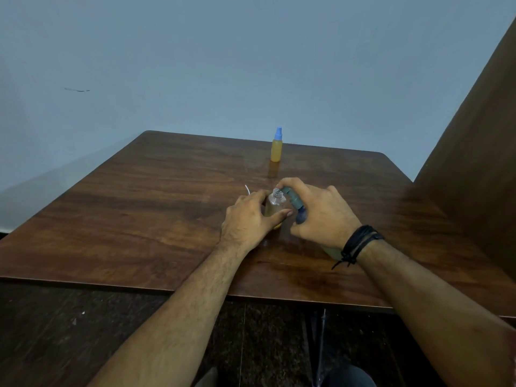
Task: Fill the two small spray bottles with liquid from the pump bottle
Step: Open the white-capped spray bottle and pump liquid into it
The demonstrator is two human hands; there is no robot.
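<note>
— So, what have you got on the head camera?

— Both hands are at the middle of the wooden table [139, 208]. My left hand [248, 219] grips the open spray bottle [275, 203]: thumb curled across its near side, fingers wrapped round the far side. It stands upright, cap off, threaded neck bare, with amber liquid in its lower part.

— And the right?

— My right hand [324, 216] is curled over the pump bottle [298, 212], just beside the small one. The fingers arch over the grey-green pump head [290, 195], and its spout points straight at the open neck; I cannot tell whether they touch. Most of the pump bottle's body is hidden under my palm; a pale bit of it shows below the wrist, next to the black cord bracelet [357, 244].

— The second spray bottle?

— The capped spray bottle [276, 148] stands upright near the table's far edge, well apart from the hands, full of orange-yellow liquid, blue cap on.

— Anything else on the table?

— A thin white tube [247, 189] pokes up just behind my left fingers. What it joins to is hidden.
</note>
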